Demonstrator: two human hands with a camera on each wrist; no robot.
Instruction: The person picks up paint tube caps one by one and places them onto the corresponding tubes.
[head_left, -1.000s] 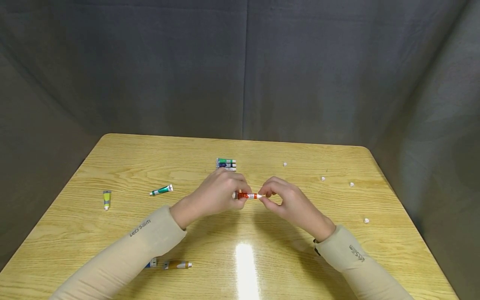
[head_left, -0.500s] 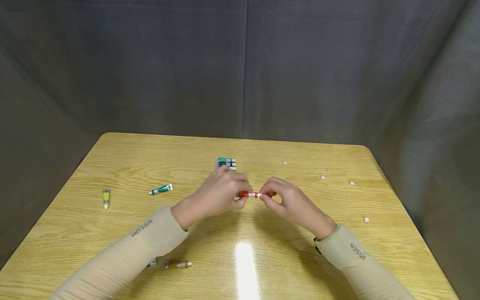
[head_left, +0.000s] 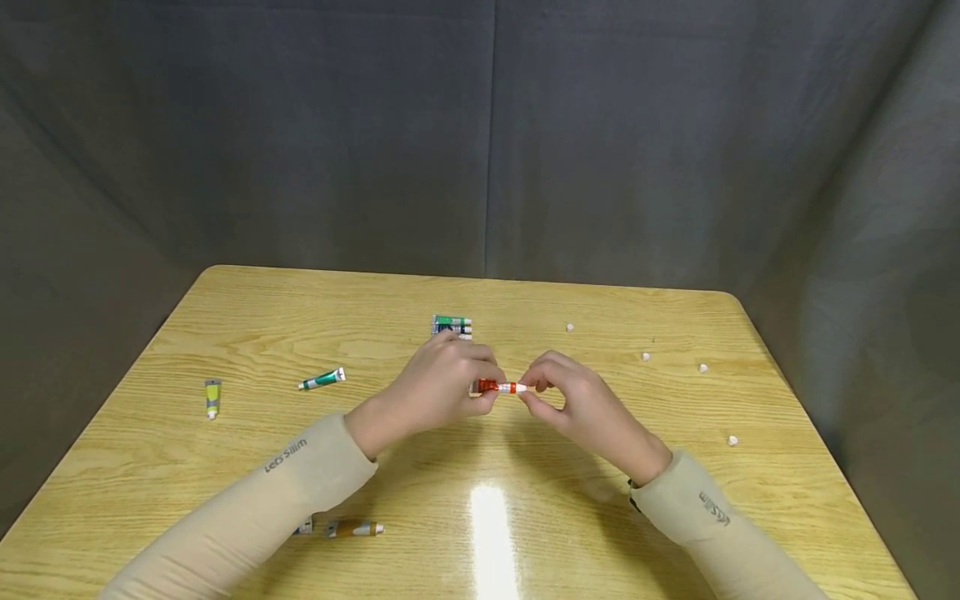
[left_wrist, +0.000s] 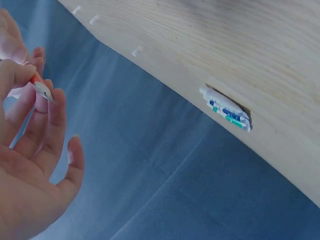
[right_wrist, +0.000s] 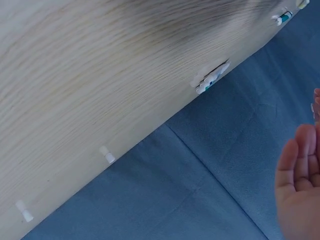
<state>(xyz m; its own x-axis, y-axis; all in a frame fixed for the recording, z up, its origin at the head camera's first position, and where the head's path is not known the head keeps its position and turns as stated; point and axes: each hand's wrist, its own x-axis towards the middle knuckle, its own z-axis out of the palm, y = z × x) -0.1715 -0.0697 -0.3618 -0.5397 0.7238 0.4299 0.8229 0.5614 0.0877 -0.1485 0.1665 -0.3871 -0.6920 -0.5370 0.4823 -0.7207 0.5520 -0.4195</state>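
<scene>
My left hand pinches a small red paint tube by its crimped end, holding it level above the table. The tube's white cap points right, and the thumb and forefinger of my right hand pinch it. In the left wrist view the left hand shows its palm, with the tube between thumb and fingers. At the right edge of the right wrist view, only part of the right hand appears. Behind the left hand lies a row of several paint tubes, partly covered.
A dark green tube and a yellow-green tube lie on the left of the wooden table. An ochre tube and a partly hidden blue one are by the left sleeve. Several small white caps are scattered on the right.
Both hands stay almost in place, still holding the red tube, which has risen very slightly. The right fingertips have shifted on the cap, and more of its white shows now.
</scene>
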